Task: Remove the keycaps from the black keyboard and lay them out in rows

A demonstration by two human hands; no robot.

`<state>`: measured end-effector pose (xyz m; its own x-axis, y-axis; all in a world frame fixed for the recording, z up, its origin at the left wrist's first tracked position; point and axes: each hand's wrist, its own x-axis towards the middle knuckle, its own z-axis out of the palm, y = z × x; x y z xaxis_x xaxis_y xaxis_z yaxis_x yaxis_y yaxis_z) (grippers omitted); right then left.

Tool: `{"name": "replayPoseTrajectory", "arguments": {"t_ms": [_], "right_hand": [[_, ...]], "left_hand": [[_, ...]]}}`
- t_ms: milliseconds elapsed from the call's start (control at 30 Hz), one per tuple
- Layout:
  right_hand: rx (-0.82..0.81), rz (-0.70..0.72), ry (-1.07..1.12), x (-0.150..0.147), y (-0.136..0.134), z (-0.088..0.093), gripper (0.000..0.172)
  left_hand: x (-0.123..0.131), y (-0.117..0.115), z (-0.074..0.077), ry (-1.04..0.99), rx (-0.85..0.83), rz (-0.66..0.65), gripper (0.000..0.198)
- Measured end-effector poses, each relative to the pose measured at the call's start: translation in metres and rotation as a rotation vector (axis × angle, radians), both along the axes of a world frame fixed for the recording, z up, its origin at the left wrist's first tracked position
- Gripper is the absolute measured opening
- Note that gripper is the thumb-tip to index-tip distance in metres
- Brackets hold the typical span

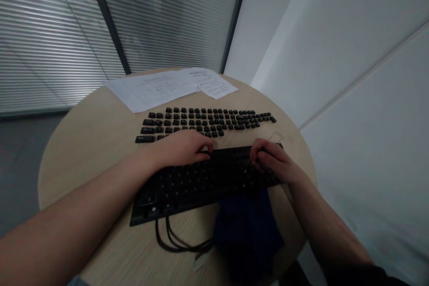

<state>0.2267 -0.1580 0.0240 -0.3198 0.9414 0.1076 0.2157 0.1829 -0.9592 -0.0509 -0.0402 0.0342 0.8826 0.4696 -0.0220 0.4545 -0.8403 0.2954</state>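
A black keyboard (197,183) lies at a slant on the round table, many of its keycaps off. Beyond it, loose black keycaps (176,122) are laid out in rows. My left hand (187,147) is at the keyboard's far edge, beside the nearest keycaps. Its fingers curl towards the thumb, and whatever is between them is hidden. Over the keyboard's right part, my right hand (271,158) is closed in a pinch. A thin wire loop, seemingly a wire keycap puller (276,136), sticks out behind its fingers.
Printed paper sheets (154,89) lie at the table's far side. A dark blue cloth (248,232) and a looped black cable (177,246) are on the near side. The round wooden table (73,152) stands by a white wall (362,80) and glass with blinds (174,22).
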Motion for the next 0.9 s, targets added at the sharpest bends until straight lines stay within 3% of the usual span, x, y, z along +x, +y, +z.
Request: {"name": "replayPoseTrajectory", "arguments": {"t_ms": [167,433,700,900], "right_hand": [[-0.147,0.001,-0.047,-0.004,-0.009,0.006,0.042],[-0.104,-0.178,0.121,-0.004,-0.008,-0.034,0.044],[-0.034,-0.073,0.037,0.002,-0.016,-0.038,0.037],[0.104,0.021,-0.168,0.009,-0.023,-0.042,0.031]], "left_hand": [[0.002,-0.001,0.0,0.019,-0.006,0.011,0.016],[0.003,0.004,-0.005,0.017,-0.039,0.024,0.022],[0.002,0.006,-0.007,0.011,-0.094,0.044,0.023],[0.004,0.005,-0.007,-0.012,-0.1,0.067,0.021]]}}
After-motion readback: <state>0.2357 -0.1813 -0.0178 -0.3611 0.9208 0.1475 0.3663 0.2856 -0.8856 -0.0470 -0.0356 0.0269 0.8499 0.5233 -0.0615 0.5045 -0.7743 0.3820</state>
